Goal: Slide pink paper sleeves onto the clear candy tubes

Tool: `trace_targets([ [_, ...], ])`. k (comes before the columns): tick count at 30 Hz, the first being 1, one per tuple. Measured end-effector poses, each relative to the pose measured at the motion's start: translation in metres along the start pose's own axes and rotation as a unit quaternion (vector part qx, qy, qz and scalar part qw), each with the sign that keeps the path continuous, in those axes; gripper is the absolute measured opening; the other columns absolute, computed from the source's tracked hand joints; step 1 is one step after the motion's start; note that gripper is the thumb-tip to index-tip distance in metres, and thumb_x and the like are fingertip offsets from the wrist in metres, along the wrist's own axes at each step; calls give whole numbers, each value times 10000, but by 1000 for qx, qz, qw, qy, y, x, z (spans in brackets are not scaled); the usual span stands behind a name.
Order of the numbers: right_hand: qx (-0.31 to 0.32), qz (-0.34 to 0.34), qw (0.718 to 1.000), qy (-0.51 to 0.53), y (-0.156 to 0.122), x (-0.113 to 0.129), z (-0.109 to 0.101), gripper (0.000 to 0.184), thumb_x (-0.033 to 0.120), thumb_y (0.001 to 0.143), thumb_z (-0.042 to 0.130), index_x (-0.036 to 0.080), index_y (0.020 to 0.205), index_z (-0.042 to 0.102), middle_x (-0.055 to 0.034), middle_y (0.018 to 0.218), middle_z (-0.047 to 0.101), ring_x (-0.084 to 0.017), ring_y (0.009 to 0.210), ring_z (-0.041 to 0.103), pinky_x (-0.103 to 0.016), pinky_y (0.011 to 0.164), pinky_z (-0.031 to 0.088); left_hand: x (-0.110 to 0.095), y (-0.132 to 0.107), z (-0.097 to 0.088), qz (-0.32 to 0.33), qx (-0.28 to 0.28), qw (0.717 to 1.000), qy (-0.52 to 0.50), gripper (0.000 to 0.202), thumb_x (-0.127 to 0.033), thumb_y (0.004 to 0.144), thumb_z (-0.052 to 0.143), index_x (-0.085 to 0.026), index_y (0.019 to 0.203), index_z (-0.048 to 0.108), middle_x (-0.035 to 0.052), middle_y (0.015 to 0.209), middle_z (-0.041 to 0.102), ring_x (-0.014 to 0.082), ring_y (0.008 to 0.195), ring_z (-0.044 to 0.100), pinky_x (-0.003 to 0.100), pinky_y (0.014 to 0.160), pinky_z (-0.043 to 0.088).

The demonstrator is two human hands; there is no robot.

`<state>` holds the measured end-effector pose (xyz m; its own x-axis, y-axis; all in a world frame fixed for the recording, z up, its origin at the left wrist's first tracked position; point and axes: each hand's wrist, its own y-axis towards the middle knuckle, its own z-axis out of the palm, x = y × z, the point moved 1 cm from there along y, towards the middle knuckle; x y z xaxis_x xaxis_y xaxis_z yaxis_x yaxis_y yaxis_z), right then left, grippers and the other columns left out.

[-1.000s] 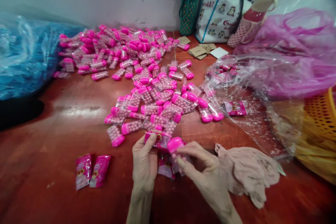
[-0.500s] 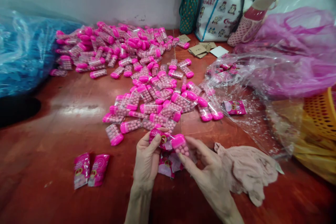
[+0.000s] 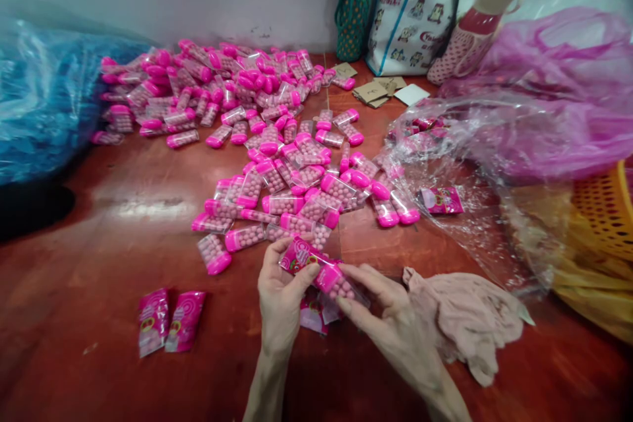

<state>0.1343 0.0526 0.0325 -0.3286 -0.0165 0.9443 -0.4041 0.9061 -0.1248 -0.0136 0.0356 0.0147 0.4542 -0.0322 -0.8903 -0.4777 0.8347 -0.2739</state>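
My left hand (image 3: 279, 310) is closed on a pink candy sachet (image 3: 297, 255), with its thumb at the cap end of a small candy container. My right hand (image 3: 395, 320) grips that candy container (image 3: 341, 286), clear with a pink cap and pink balls inside, between thumb and fingers. Sachet and container meet end to end between the hands. Under them, more pink sachets (image 3: 312, 318) lie on the floor, partly hidden by my fingers. Two sachets (image 3: 184, 321) rest side by side to the left. Just beyond my hands is a spread of similar containers (image 3: 281, 203).
A larger heap of containers (image 3: 198, 82) is by the wall, beside a blue plastic bag (image 3: 44, 105). On the right are a clear plastic bag (image 3: 475, 237) with sachets, a pink bag (image 3: 568, 92), a yellow basket (image 3: 601, 211) and a cloth (image 3: 475, 316). Cardboard pieces (image 3: 373, 92) lie behind.
The container has turned from cap-up to lying slanted, cap toward the left. My left thumb has shifted right onto its cap end, and the sachet has tilted.
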Motion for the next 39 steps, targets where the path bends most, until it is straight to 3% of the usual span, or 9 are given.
trace_targets([
  [4, -28, -7, 999, 21, 0, 5, 6, 289, 230, 765, 621, 231, 1054, 610, -19, 924, 652, -173, 832, 612, -245, 695, 505, 0, -2, 6, 0, -23, 999, -40, 611, -65, 607, 711, -262, 1145, 497, 56, 1066, 648, 174, 829, 646, 253, 707, 502],
  [10, -58, -18, 996, 71, 0, 6, 14, 204, 217, 751, 636, 209, 954, 625, -11, 840, 647, -153, 752, 609, -229, 645, 498, 4, -2, 7, -90, 9, 990, -109, 405, -264, 570, 766, -141, 937, 647, 115, 888, 697, 246, 807, 651, 330, 715, 508],
  [14, -81, -53, 993, 72, 1, 7, 17, 217, 170, 763, 613, 202, 977, 627, -20, 824, 627, -149, 734, 600, -239, 655, 495, 8, -3, 5, -127, 25, 983, -128, 358, -362, 566, 758, -124, 824, 685, 109, 790, 701, 251, 768, 651, 345, 692, 513],
  [18, -72, -63, 992, 79, 2, 8, 21, 248, 146, 785, 592, 214, 1021, 632, -21, 854, 627, -145, 766, 595, -235, 692, 485, 7, -3, 1, -113, 26, 987, -112, 280, -307, 538, 781, -130, 741, 708, 92, 716, 701, 237, 720, 649, 340, 678, 516],
  [23, -51, -31, 991, 123, 1, 7, 23, 211, 186, 777, 616, 222, 980, 660, -8, 834, 638, -143, 761, 599, -222, 678, 492, 2, -4, 0, -147, 67, 982, -98, 346, -367, 498, 789, -120, 729, 716, 107, 703, 699, 242, 662, 648, 347, 620, 525],
  [26, -88, -21, 987, 131, -1, 4, 26, 211, 191, 759, 633, 227, 965, 662, -9, 847, 653, -150, 761, 614, -234, 685, 508, 2, -6, 5, -161, 79, 980, -89, 290, -326, 542, 770, -117, 735, 715, 111, 713, 699, 229, 638, 647, 337, 598, 524],
  [30, -169, -30, 982, 82, -5, -1, 35, 260, 156, 744, 625, 202, 1000, 638, -47, 903, 667, -175, 783, 629, -285, 713, 523, 4, -10, 13, -158, 51, 983, -85, 168, -237, 631, 703, -130, 760, 707, 88, 689, 695, 199, 602, 641, 319, 584, 521],
  [36, -170, -45, 983, 59, -6, 2, 40, 244, 152, 741, 617, 195, 979, 653, -55, 883, 684, -187, 793, 639, -291, 717, 530, 3, -11, 10, -130, -17, 987, -88, 66, -188, 634, 696, -137, 672, 679, 38, 590, 668, 167, 560, 623, 284, 569, 511],
  [39, -162, -15, 982, 90, -4, 1, 39, 230, 182, 743, 626, 195, 970, 661, -58, 887, 683, -184, 772, 641, -293, 700, 534, 4, -10, 8, -153, 32, 984, -83, 81, -169, 658, 676, -124, 725, 686, 45, 610, 669, 158, 566, 619, 273, 572, 504],
])
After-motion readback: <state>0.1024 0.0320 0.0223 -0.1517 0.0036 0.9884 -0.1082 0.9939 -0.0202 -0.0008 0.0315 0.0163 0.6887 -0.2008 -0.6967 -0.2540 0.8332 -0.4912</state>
